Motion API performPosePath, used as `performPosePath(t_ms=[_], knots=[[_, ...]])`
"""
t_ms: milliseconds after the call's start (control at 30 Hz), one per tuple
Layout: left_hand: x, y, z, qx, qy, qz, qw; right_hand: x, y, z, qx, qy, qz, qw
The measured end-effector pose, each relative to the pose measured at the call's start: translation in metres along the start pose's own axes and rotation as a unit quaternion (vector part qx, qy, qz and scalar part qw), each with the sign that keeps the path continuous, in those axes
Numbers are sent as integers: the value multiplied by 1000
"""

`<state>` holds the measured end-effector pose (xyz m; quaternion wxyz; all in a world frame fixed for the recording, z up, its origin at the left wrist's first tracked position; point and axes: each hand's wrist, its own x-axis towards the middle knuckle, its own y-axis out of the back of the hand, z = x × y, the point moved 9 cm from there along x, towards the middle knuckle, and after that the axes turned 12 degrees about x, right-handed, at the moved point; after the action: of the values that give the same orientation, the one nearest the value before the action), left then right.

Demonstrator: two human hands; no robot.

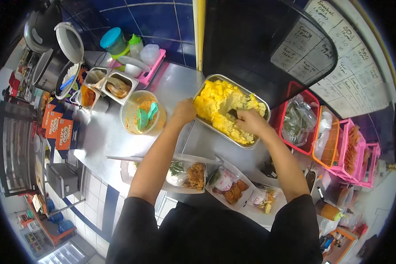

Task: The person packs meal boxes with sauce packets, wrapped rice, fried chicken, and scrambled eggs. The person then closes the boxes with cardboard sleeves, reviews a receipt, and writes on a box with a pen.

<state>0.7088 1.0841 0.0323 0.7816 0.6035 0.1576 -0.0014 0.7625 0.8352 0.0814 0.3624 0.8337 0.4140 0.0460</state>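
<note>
A rectangular metal tray (215,128) holds a heap of yellow scrambled egg (211,99), scooped low near the middle. My left hand (184,111) is closed on the tray's left rim. Over the egg, my right hand (251,122) is closed around a dark utensil (233,113); its working end is sunk in the egg, so its kind is hidden. Left of the tray stands a clear round tub (127,115) with orange food and turquoise scoops (146,116). Near my body, open paper boxes (193,188) hold rice and fried chicken (196,175).
A red basket (298,148) of bagged greens, an orange basket (329,155) and pink baskets (358,152) line the right. Small metal containers (119,86) and a pink tray (152,72) sit back left. A dark mesh screen (268,44) rises behind the egg tray.
</note>
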Motion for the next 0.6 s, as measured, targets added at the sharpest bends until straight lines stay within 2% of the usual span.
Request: performPosePath(t_ms=[33,67,167,200,267,333,400,433,500,567,600], knots=[[0,0,1,1,3,-7,1000,-2,2,11,50,-31,-11,998],[1,-1,2,3,4,-10,1000,-5,0,29,202,-117,-16,972],[0,5,5,3,7,-5,1000,-20,14,41,328,-169,6,929],[0,8,4,4,12,-11,1000,-27,17,43,388,-170,28,905],[-1,11,8,9,10,-29,999,-45,30,43,425,-167,76,886],[12,-14,8,152,-101,-48,982,-85,47,37,478,-170,129,852],[19,-20,-1,146,-107,-17,983,-141,58,20,539,-146,180,810],[18,-23,2,232,-136,-29,963,-174,63,12,565,-137,209,786],[24,-39,1,290,-241,-6,926,-261,62,-1,541,-155,300,771],[67,-85,-46,61,-216,-7,974,-348,45,-16,510,-161,388,751],[56,-62,-38,3,-168,-21,986,-392,30,-17,491,-175,432,736]])
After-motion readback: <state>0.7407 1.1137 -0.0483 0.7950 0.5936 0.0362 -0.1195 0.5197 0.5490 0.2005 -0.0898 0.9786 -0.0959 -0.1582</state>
